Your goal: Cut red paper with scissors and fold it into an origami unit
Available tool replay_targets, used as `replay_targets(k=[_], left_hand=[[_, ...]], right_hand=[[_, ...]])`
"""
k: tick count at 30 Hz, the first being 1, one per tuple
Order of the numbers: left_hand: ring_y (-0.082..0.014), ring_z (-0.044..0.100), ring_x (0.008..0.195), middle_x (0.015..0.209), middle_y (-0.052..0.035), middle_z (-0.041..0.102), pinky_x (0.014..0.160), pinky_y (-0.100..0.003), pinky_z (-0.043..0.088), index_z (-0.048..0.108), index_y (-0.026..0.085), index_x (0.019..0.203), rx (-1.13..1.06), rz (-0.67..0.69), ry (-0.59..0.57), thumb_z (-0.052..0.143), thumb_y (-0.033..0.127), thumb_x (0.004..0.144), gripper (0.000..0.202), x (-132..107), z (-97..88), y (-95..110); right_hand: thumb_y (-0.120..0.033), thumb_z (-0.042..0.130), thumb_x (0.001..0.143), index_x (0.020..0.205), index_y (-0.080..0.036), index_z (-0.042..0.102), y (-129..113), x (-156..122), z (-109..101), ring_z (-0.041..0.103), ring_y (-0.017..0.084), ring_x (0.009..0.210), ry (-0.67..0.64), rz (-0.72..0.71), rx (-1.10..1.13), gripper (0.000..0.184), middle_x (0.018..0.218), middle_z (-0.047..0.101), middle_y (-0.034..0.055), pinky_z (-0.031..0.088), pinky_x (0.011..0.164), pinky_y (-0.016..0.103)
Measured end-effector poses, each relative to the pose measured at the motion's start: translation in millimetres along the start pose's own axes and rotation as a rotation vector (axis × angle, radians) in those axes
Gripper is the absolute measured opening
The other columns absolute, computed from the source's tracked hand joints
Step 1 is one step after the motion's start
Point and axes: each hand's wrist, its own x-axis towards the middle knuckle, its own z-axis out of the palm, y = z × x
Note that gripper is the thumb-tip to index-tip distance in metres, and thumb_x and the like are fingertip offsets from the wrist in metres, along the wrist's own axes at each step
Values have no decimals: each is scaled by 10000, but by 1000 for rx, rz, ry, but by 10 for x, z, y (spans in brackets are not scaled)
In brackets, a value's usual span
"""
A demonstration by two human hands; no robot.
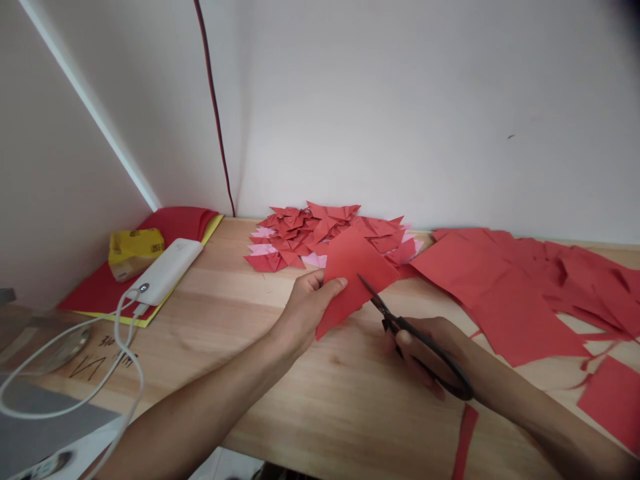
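Head view: left hand is pinching red paper; right hand is gripping black scissors, blades pointing far-left, long axis running near-right to far-left.

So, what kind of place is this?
Likely a home craft desk: wooden table against a white wall, a pile of folded red pieces, scissors in the right hand at a red sheet held by the left hand.

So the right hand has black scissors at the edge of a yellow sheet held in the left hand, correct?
Not quite: the sheet in the left hand is red, not yellow. The head view shows the right hand holding the black scissors at its edge.
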Motion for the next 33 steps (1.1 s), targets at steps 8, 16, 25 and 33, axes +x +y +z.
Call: replay_targets(k=[8,16,25,33], left_hand=[[-143,661,558,697,-65,709,535,-212,506,667,118,799,11,3,-12,712,256,708,171,18,-11,-15],[-143,655,577,704,-67,707,557,-221,501,667,111,816,10,5,-34,706,262,723,182,10,-13,-16],[-98,581,577,695,-37,668,567,-202,434,672,102,771,58,3,-87,748,304,680,234,-29,8,-36],[-120,598,642,744,-48,678,620,-225,435,680,106,791,29,-4,-112,762,300,668,244,-41,5,-32]], right_hand=[[-617,459,865,728,-193,557,98,34,-4,397,100,354,22,25,-16,456,411,478,-30,244,370,240],[-580,383,921,813,-176,550,-32,-35,9,396,88,391,-9,30,-19,451,489,460,-42,271,376,220],[-548,348,951,889,-181,527,-190,-106,1,420,105,514,-65,-111,-159,413,627,478,-24,338,481,236],[-539,419,931,727,-193,438,-145,-99,11,416,88,462,11,-120,-171,402,551,467,-40,283,423,211]])
